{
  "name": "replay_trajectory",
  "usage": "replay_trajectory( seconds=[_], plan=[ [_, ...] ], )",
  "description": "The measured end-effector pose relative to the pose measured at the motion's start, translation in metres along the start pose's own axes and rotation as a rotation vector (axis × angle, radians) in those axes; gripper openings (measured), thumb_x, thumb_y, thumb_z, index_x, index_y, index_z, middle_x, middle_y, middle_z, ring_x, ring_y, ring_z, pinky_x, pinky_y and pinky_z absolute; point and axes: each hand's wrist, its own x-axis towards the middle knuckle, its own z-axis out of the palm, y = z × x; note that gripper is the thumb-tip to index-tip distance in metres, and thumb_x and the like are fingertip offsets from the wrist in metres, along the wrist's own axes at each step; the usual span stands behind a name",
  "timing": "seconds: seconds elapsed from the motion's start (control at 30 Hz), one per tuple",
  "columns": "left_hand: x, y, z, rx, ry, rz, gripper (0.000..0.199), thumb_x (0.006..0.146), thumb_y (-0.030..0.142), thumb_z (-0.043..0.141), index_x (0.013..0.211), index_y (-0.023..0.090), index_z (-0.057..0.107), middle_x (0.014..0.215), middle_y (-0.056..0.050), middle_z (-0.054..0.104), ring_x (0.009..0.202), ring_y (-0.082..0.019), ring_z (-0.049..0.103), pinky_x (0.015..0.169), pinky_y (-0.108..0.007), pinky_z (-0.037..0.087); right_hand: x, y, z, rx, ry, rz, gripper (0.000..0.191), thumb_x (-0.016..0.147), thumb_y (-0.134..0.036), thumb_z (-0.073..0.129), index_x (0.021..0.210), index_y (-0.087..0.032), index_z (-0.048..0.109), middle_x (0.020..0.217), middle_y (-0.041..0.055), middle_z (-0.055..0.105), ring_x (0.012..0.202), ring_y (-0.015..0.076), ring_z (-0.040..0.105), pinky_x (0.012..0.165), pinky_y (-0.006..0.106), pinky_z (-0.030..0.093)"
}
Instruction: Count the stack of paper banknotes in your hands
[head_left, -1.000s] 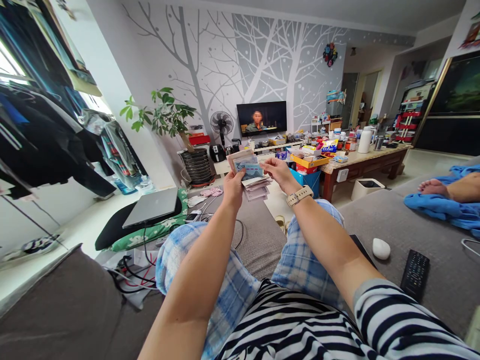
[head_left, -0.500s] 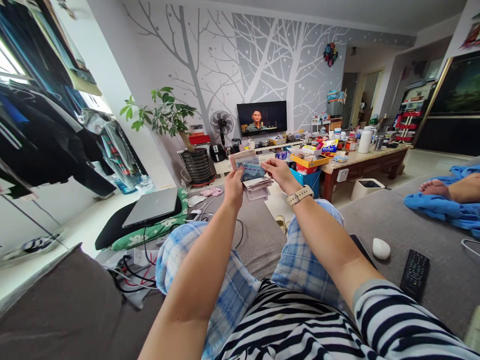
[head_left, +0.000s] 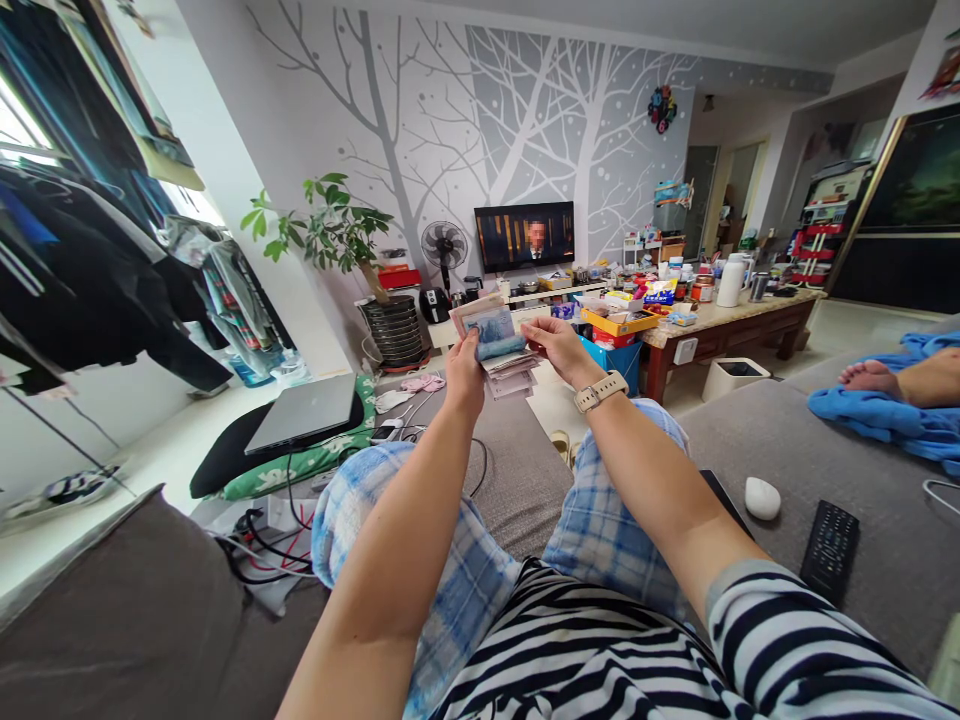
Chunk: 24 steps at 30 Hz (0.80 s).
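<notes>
A fanned bundle of banknotes (head_left: 510, 380) is held up in front of my knees, pinkish and bluish in colour. My left hand (head_left: 465, 370) is closed around the bundle's left side, with the thumb on top. At the right edge of the notes, the thumb and fingers of my right hand (head_left: 559, 348) are pinched together on a bluish banknote (head_left: 491, 327). That note is bent over the rest of the bundle. A beige-strapped watch (head_left: 601, 391) is on my right wrist.
On the grey sofa to my right lie a white mouse (head_left: 763, 498) and a black remote control (head_left: 829, 550). Another person's foot (head_left: 870, 380) rests on blue cloth beyond them. A laptop (head_left: 301, 415) lies at left near tangled cables. A cluttered table (head_left: 697, 335) stands ahead right.
The bluish banknote has bent and turned between my hands, showing a different part of its surface. My left hand has shifted slightly left, and the television picture has changed.
</notes>
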Motion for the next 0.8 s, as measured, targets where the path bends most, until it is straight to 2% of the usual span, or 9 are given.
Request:
replay_trajectory(
  seconds=[0.1,0.23,0.5,0.7,0.8],
  plan=[
    [0.0,0.0,0.0,-0.002,0.014,0.0,0.024,0.066,0.038,0.065,0.076,0.016,0.064,0.07,-0.002,0.066,0.075,-0.018,0.063,0.072,-0.029,0.048,0.0,0.0,-0.001,0.007,-0.026,-0.01,0.036,0.067,-0.049,0.066,0.058,-0.017,0.053,0.059,0.0,0.056,0.051,0.0072,0.035,0.05,0.023,0.027],
    [0.0,-0.001,0.0,-0.018,0.018,-0.001,0.024,0.065,0.037,0.066,0.074,0.015,0.064,0.068,-0.002,0.065,0.075,-0.018,0.064,0.073,-0.029,0.048,-0.001,0.0,-0.001,0.012,-0.019,0.001,0.034,0.068,-0.046,0.066,0.058,-0.016,0.053,0.06,0.0009,0.059,0.05,0.0069,0.036,0.05,0.023,0.027],
    [0.001,-0.002,0.001,-0.032,0.001,-0.003,0.025,0.062,0.036,0.068,0.075,0.015,0.064,0.066,-0.001,0.064,0.069,-0.017,0.062,0.07,-0.029,0.047,0.002,0.005,-0.003,-0.023,0.015,0.002,0.034,0.065,-0.046,0.069,0.061,-0.015,0.054,0.06,-0.0001,0.058,0.052,0.0066,0.038,0.051,0.023,0.028],
    [0.003,-0.008,-0.003,-0.024,-0.089,0.032,0.021,0.059,0.028,0.071,0.075,0.015,0.066,0.068,-0.001,0.066,0.063,-0.014,0.059,0.066,-0.027,0.046,0.006,0.01,-0.005,-0.056,0.126,0.015,0.035,0.06,-0.046,0.072,0.064,-0.016,0.054,0.057,-0.0031,0.051,0.05,0.0059,0.036,0.048,0.023,0.026],
    [0.003,-0.009,-0.004,-0.018,-0.128,0.036,0.021,0.058,0.026,0.072,0.075,0.016,0.067,0.068,-0.001,0.066,0.064,-0.014,0.06,0.068,-0.027,0.046,0.006,0.01,-0.005,-0.073,0.14,0.022,0.035,0.062,-0.046,0.07,0.065,-0.016,0.055,0.056,-0.0031,0.05,0.05,0.0063,0.036,0.048,0.023,0.026]
  ],
)
